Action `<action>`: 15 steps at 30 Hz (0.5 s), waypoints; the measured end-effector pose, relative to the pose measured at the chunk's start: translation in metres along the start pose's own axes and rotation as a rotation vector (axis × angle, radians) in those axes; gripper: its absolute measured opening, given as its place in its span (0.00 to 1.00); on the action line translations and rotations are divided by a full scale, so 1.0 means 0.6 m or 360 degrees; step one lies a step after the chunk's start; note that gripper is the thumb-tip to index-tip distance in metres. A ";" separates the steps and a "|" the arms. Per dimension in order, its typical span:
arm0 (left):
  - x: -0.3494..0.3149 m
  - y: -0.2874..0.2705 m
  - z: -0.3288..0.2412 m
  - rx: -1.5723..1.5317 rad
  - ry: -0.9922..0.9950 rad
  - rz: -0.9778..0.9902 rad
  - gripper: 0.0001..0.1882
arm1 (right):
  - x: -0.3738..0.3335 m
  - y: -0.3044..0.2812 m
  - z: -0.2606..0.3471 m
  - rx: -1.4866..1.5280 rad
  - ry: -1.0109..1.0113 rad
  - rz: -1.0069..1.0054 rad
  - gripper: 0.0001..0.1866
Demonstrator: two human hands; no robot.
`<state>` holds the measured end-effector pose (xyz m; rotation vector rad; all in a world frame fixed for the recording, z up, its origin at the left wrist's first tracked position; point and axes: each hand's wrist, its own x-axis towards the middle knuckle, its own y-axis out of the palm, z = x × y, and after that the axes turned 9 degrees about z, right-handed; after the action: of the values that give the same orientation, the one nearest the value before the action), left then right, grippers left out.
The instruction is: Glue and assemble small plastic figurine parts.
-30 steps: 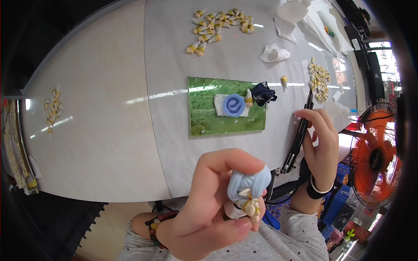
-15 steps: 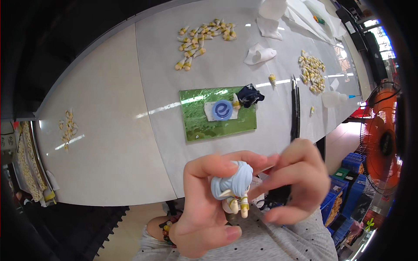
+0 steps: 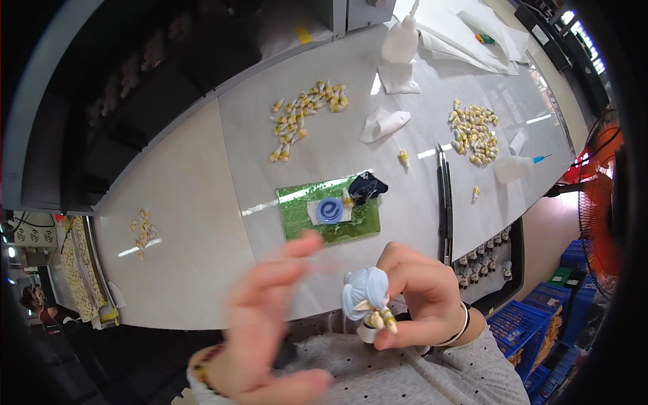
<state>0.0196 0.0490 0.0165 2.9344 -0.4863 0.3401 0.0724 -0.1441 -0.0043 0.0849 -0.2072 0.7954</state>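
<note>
My right hand (image 3: 426, 289) grips a small figurine (image 3: 366, 290) with pale blue hair, a pointed ear and little white-and-yellow limbs, pinched between thumb and fingers above my lap. Beside it on the left, my left hand (image 3: 258, 324) is blurred by motion, holding nothing, with thumb and fingers spread apart. Beyond the hands lies a green board (image 3: 361, 228) on the table. A round blue dish (image 3: 330, 210) with a darker swirl sits on it over a white patch. One small white-and-yellow limb piece (image 3: 347, 200) and a dark crumpled cloth (image 3: 368, 188) lie next to the dish.
Limb pieces lie in a back pile (image 3: 297, 121), a right pile (image 3: 474, 131) and a left cluster (image 3: 143, 231). Black tweezers (image 3: 445, 202), a needle-tipped bottle (image 3: 511, 169), a spouted bottle (image 3: 401, 44) and tissue (image 3: 385, 124) are around. Figurines fill a dark tray (image 3: 515, 273) at right.
The figurine has passed from my left hand to my right. My left hand has let go and moved left, opening out. The view has tilted, showing more of the far table.
</note>
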 end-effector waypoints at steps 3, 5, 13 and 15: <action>0.010 -0.064 -0.102 0.0970 -0.0036 -0.0243 0.32 | -0.015 -0.001 0.002 0.0301 0.0018 0.0040 0.13; 0.055 -0.094 -0.159 0.1760 -0.0287 -0.0268 0.24 | -0.025 -0.002 0.006 0.0495 0.0065 0.0029 0.12; 0.212 -0.420 -0.162 0.2646 -0.1016 -0.0038 0.17 | -0.052 -0.013 0.030 0.0981 0.0329 -0.0174 0.14; 0.237 -0.453 -0.152 0.2472 -0.1290 -0.0069 0.16 | -0.066 -0.017 0.022 0.1067 0.0248 -0.0276 0.15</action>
<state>0.2233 0.2772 0.1101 4.4968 -0.2138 -1.0382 0.0505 -0.1811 0.0003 0.6622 0.2199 0.6671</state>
